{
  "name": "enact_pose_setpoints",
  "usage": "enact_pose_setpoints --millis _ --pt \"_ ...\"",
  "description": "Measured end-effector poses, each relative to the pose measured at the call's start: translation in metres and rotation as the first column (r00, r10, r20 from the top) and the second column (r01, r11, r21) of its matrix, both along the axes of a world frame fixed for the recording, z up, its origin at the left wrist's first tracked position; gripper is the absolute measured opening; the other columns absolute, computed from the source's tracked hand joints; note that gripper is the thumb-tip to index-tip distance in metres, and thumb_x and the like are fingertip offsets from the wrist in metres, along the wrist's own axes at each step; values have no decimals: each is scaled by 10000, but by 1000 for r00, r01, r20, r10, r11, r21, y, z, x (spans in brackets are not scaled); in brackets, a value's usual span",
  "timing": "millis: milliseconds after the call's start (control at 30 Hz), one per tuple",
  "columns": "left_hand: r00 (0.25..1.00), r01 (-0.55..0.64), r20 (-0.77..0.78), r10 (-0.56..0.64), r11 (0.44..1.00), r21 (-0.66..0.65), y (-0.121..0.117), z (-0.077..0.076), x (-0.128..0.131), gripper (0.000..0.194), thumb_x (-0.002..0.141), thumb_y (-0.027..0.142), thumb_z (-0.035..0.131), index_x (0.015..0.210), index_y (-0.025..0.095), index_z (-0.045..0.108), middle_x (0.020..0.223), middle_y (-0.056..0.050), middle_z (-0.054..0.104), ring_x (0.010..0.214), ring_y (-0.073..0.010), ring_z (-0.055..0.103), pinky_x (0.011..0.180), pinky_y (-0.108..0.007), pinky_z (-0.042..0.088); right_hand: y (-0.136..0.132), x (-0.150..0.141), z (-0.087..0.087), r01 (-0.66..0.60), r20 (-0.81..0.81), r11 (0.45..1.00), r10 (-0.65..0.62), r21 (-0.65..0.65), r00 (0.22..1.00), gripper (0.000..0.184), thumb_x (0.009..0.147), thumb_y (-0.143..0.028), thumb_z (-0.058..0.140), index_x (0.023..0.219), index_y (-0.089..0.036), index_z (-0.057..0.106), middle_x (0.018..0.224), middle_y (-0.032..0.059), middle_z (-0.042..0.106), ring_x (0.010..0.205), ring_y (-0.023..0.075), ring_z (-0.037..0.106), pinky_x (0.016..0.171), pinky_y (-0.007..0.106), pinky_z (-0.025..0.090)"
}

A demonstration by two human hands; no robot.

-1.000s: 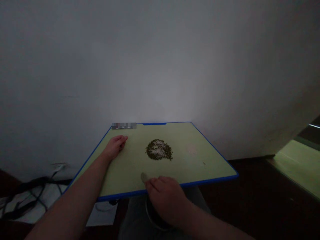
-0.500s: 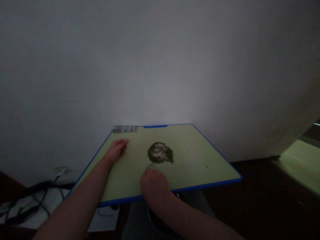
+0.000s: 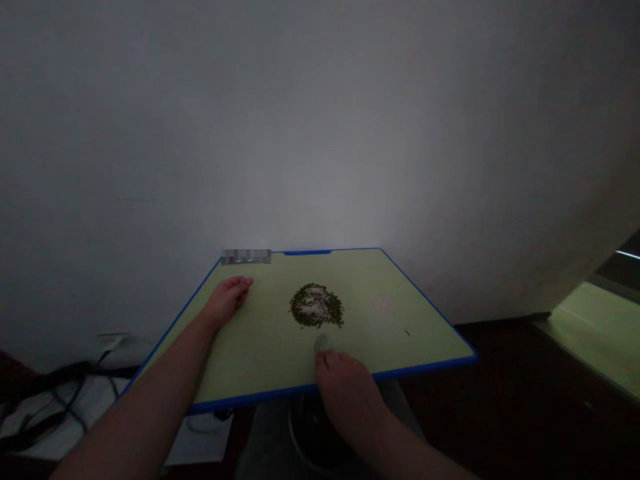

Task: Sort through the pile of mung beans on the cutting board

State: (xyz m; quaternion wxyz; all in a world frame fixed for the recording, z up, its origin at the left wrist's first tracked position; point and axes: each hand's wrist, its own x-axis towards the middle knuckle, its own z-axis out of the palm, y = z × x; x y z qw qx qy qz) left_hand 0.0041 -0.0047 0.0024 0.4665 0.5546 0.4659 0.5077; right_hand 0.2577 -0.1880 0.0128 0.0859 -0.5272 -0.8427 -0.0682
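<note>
A flat pile of small green beans (image 3: pixel 330 313), mung beans by their look, lies on the pale yellow tabletop (image 3: pixel 260 360), with white grains (image 3: pixel 314 311) in its middle. My left hand (image 3: pixel 226 301) rests on the left part of the table, fingers curled, with nothing visible in them. Near the front edge, my right hand (image 3: pixel 347 383) pinches a small clear, rounded piece (image 3: pixel 323 343), glass or plastic; most of it shows beyond the fingertips, just in front of the pile. Whether it is a cup or a lid I cannot tell.
A faint patch of pale grains (image 3: pixel 383 305) and a thin brown bit (image 3: pixel 407 333) lie right of the pile. Below the front edge, a dark metal-rimmed bowl (image 3: pixel 295 433) sits at my lap. A wall (image 3: pixel 320 133) stands behind the table; cables (image 3: pixel 75 400) lie at left.
My right hand has moved right and turned, so the clear piece now shows more plainly. The pile's near edge looks slightly changed. My left hand stays on the table.
</note>
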Motion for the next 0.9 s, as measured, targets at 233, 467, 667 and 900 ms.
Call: enact_pose_setpoints --millis 233,467,667,900 --pt "1000 21 5 -21 1000 19 2 -3 -2 288 652 387 566 548 172 406 435 72 347 342 -39 278 345 -195 176 -6 32 -9 -112 52 988 107 107 993 332 745 -41 457 1068 -74 526 909 140 595 784 186 549 653 283 439" --pt "1000 8 -3 -8 1000 11 2 -3 -2 303 661 391 567 534 170 404 434 67 349 348 -39 278 343 -196 183 1 5 -4 -156 47 982 152 110 987 264 743 -95 484 1002 -97 535 835 113 571 722 189 528 577 289 428" --pt "1000 18 21 -18 1000 1 0 1 0 295 646 382 583 534 168 414 442 61 353 359 -42 290 348 -198 186 13 -3 2 14 44 1000 -14 14 999 169 742 -63 454 859 -112 566 758 94 564 663 180 541 549 284 430" --pt "1000 -4 21 4 1000 -3 -1 3 2 303 635 391 592 531 167 416 435 62 349 354 -44 289 347 -200 179 6 36 2 110 93 993 -107 -30 990 272 741 -40 435 966 -121 565 847 101 596 730 184 566 615 279 435"
